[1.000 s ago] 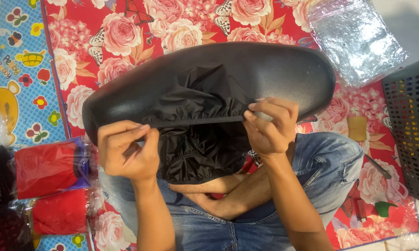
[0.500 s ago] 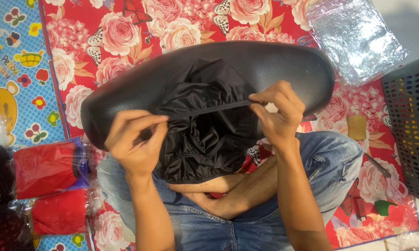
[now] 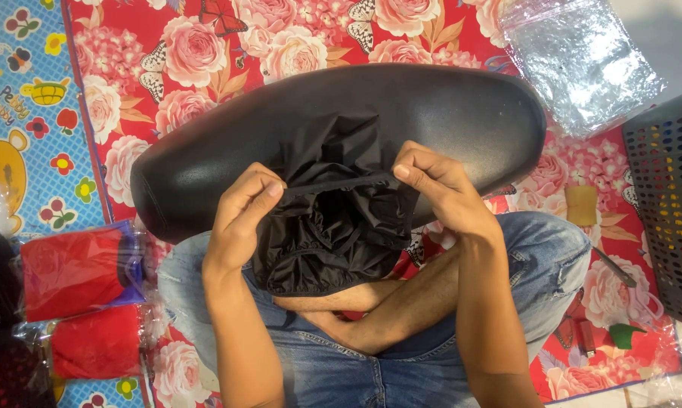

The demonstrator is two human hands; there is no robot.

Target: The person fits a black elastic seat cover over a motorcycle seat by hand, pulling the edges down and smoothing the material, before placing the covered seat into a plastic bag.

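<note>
A long black padded seat (image 3: pixel 446 113) lies across my lap on a red flowered mat. A crumpled black fabric cover (image 3: pixel 333 234) rests against its near side. My left hand (image 3: pixel 239 219) pinches the cover's elastic edge on the left. My right hand (image 3: pixel 439 189) pinches the same edge on the right. The elastic band is stretched taut between both hands.
Red packed bundles (image 3: pixel 72 272) in clear plastic lie at the left on a blue patterned mat (image 3: pixel 23 113). A stack of clear plastic bags (image 3: pixel 583 60) sits at the top right. A dark perforated basket (image 3: pixel 669 211) stands at the right edge. A yellow block (image 3: pixel 581 205) and small tools lie nearby.
Both hands have moved closer together and slightly up along the seat, still pulling the cover's elastic edge taut between them.
</note>
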